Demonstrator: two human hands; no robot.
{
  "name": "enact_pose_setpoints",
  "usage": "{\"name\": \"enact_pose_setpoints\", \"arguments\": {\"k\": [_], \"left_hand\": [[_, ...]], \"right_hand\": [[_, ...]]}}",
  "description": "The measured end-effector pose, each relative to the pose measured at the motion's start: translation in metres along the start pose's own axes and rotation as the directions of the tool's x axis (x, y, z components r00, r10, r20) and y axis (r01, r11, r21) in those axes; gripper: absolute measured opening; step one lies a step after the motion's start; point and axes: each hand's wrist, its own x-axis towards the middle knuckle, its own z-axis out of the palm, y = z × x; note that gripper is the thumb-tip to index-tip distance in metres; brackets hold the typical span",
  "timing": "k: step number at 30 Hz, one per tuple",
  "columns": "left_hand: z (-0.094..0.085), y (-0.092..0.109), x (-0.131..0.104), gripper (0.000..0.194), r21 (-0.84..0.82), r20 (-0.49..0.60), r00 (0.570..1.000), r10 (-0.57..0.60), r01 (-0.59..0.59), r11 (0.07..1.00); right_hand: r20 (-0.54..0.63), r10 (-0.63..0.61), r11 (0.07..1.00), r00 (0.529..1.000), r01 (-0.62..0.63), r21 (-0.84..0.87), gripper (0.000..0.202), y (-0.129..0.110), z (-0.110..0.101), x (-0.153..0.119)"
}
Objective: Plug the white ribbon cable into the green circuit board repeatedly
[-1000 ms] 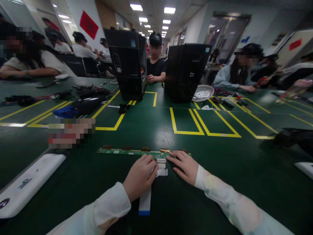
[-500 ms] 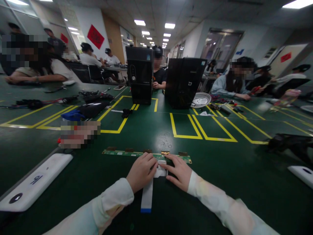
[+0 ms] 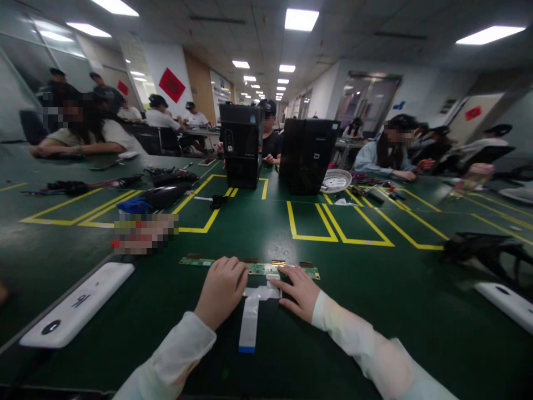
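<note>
A long, narrow green circuit board (image 3: 260,270) lies crosswise on the green table, with several brown tabs along its far edge. From its near edge a white flat ribbon cable (image 3: 250,322) runs left, then bends toward me and ends in a blue strip. My left hand (image 3: 220,291) is closed at the left side of the cable's bend; its fingertips are partly hidden. My right hand (image 3: 297,291) has its fingers spread, with the fingertips resting at the board's near edge and on the cable's end there.
White devices lie at left (image 3: 79,305) and right (image 3: 506,305). Two black computer towers, one left (image 3: 242,147) and one right (image 3: 308,155), stand ahead. A white basket (image 3: 336,181), cables (image 3: 175,176) and a black bundle (image 3: 485,250) lie around. Several people sit beyond.
My left hand has moved left from the connector, uncovering the ribbon cable's bend. My right hand stays at the board. The camera view has tilted upward a little.
</note>
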Motion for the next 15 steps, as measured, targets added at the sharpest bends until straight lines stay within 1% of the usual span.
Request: {"name": "enact_pose_setpoints", "arguments": {"k": [2,5,7,9,11,13,15], "left_hand": [[-0.006,-0.007,-0.019,0.03,0.047,-0.013,0.997,-0.074,0.075,0.996],[-0.01,-0.024,-0.052,0.036,0.147,0.106,0.976,-0.193,0.176,0.973],[-0.009,-0.037,-0.072,0.04,0.206,0.153,0.952,-0.264,0.231,0.951],[-0.007,-0.05,-0.087,0.043,0.256,0.137,0.932,-0.335,0.293,0.921],[-0.005,-0.06,-0.096,0.046,0.289,0.083,0.912,-0.402,0.364,0.886],[-0.003,-0.068,-0.1,0.048,0.29,0.016,0.895,-0.446,0.422,0.859],[-0.001,-0.071,-0.098,0.048,0.265,-0.03,0.882,-0.47,0.46,0.847]], "right_hand": [[-0.005,-0.004,1.0,1.0,0.004,0.003,0.052,0.002,0.002,-0.001],[-0.027,-0.006,1.0,1.0,0.006,0.008,0.051,0.003,0.003,-0.003],[-0.045,-0.008,1.0,0.999,0.008,0.009,0.051,0.004,0.004,-0.003],[-0.061,-0.014,1.0,0.998,0.014,0.006,0.052,0.004,0.005,-0.003],[-0.073,-0.025,1.0,0.997,0.025,0.001,0.053,0.004,0.005,-0.003],[-0.08,-0.039,0.999,0.996,0.039,-0.001,0.054,0.004,0.005,-0.004],[-0.077,-0.055,0.998,0.996,0.055,0.002,0.055,0.004,0.005,-0.004]]}}
